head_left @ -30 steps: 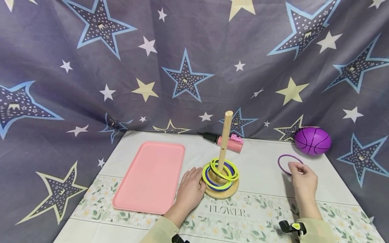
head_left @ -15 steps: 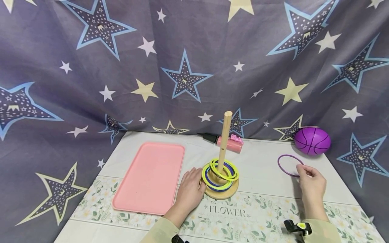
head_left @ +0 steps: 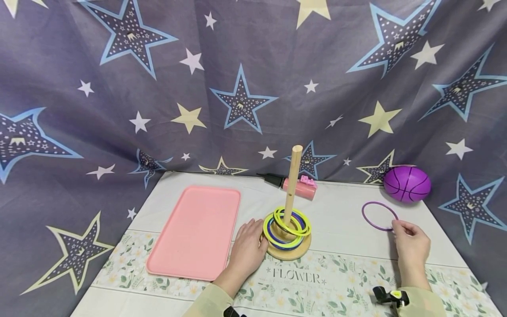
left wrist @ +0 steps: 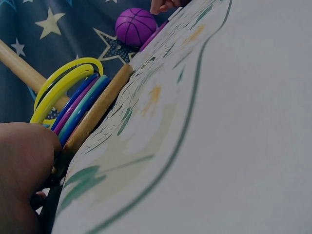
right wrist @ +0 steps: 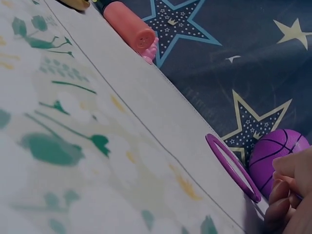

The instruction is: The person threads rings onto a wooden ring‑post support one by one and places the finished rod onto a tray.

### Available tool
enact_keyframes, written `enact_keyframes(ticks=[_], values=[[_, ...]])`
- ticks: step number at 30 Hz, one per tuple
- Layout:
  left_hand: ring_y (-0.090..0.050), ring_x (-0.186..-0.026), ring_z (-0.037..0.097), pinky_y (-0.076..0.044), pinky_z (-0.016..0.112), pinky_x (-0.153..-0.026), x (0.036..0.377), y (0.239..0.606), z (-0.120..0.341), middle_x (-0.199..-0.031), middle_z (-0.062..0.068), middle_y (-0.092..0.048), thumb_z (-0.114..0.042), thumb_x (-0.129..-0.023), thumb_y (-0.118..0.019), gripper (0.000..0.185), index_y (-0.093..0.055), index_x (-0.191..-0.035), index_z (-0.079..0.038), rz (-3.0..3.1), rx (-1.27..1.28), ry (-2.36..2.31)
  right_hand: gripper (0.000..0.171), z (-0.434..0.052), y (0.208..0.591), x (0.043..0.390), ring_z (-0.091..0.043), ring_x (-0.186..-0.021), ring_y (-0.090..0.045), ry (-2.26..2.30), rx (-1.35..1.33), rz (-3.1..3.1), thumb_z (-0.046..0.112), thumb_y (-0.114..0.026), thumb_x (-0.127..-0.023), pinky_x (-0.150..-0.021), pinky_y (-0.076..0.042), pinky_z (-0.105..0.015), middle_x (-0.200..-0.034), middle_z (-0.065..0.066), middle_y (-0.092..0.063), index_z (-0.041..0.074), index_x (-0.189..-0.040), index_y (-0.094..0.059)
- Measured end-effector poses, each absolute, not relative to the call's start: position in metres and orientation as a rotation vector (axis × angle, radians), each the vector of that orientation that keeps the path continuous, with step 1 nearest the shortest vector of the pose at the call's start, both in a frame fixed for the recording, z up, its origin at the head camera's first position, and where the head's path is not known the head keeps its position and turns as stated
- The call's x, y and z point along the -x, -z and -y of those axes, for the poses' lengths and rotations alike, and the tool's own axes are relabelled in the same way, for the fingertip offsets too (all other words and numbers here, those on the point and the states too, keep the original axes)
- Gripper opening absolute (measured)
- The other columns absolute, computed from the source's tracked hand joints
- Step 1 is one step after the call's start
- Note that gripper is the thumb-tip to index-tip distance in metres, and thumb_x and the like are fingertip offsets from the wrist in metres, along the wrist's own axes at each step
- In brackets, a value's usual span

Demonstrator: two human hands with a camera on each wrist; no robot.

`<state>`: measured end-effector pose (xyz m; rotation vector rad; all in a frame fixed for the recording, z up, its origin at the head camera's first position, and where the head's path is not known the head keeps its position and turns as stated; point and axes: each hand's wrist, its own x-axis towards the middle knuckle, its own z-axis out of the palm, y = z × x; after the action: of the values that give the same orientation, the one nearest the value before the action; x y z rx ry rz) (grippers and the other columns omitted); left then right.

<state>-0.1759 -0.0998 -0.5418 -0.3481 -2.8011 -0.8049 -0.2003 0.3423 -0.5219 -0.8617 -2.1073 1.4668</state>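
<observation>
Purple ring (head_left: 379, 216) lies flat on the table (head_left: 344, 211), at the right of the frame, below the ball (head_left: 407, 183). My right hand (head_left: 411, 246) pinches its near edge, fingers curled together. My left hand (head_left: 247, 251) rests with relaxed fingers against the wooden base (head_left: 289, 252) at the centre. I judge the pickup is just starting; next needs a lift, then over the peg (head_left: 294, 185).

I see purple ring (head_left: 379, 216), flat on white cloth (head_left: 344, 211) with green-leaf floral border. Purple ball (head_left: 407, 184), dark seam lines. Pink tray (head_left: 196, 231). Yellow, blue, purple rings (head_left: 287, 226) on tan wooden peg stand (head_left: 293, 182). Pink pump (head_left: 299, 187), black nozzle. Backdrop (head_left: 158, 88) grey-purple; blue, white, yellow stars.
</observation>
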Motion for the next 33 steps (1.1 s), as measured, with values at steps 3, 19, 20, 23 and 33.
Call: enact_keyframes(ticks=[3, 19, 20, 23, 33], values=[[-0.044, -0.157, 0.039, -0.025, 0.058, -0.134, 0.176, 0.542, 0.100, -0.161, 0.016, -0.059, -0.021, -0.108, -0.065, 0.053, -0.059, -0.158, -0.006, 2.801, 0.349, 0.804, 0.033, -0.345, 0.524, 0.200, 0.002, -0.058, -0.055, -1.456, 0.875, 2.126, 0.033, -0.074, -0.105, -0.052, -0.047, -0.014, -0.073, 0.023, -0.057, 0.004, -0.120, -0.075], [-0.044, -0.157, 0.040, -0.025, 0.058, -0.134, 0.175, 0.541, 0.100, -0.160, 0.017, -0.059, -0.020, -0.108, -0.065, 0.052, -0.059, -0.158, -0.005, 2.798, 0.348, 0.816, 0.035, -0.362, 0.532, 0.206, -0.006, -0.048, -0.055, -1.403, 0.907, 2.207, 0.038, -0.074, -0.104, -0.042, -0.045, -0.024, -0.068, 0.024, -0.057, 0.006, -0.119, -0.075], [-0.044, -0.157, 0.040, -0.025, 0.058, -0.134, 0.175, 0.541, 0.100, -0.160, 0.017, -0.059, -0.020, -0.108, -0.065, 0.052, -0.059, -0.158, -0.005, 2.798, 0.350, 0.817, 0.038, -0.363, 0.533, 0.207, -0.006, -0.048, -0.055, -1.387, 0.910, 2.224, 0.039, -0.073, -0.104, -0.042, -0.045, -0.024, -0.068, 0.024, -0.057, 0.005, -0.121, -0.075], [-0.045, -0.157, 0.040, -0.025, 0.058, -0.134, 0.175, 0.541, 0.100, -0.160, 0.017, -0.059, -0.020, -0.108, -0.065, 0.052, -0.059, -0.158, -0.005, 2.796, 0.353, 0.809, 0.047, -0.363, 0.531, 0.207, -0.005, -0.051, -0.056, -1.346, 0.906, 2.275, 0.041, -0.071, -0.105, -0.045, -0.046, -0.024, -0.069, 0.025, -0.056, 0.002, -0.130, -0.073], [-0.044, -0.157, 0.039, -0.025, 0.058, -0.134, 0.175, 0.543, 0.100, -0.161, 0.016, -0.058, -0.021, -0.108, -0.064, 0.053, -0.059, -0.158, -0.005, 2.793, 0.351, 0.807, 0.050, -0.366, 0.528, 0.209, -0.006, -0.054, -0.058, -1.269, 0.888, 2.371, 0.040, -0.069, -0.107, -0.050, -0.045, -0.027, -0.074, 0.019, -0.058, 0.000, -0.136, -0.071]])
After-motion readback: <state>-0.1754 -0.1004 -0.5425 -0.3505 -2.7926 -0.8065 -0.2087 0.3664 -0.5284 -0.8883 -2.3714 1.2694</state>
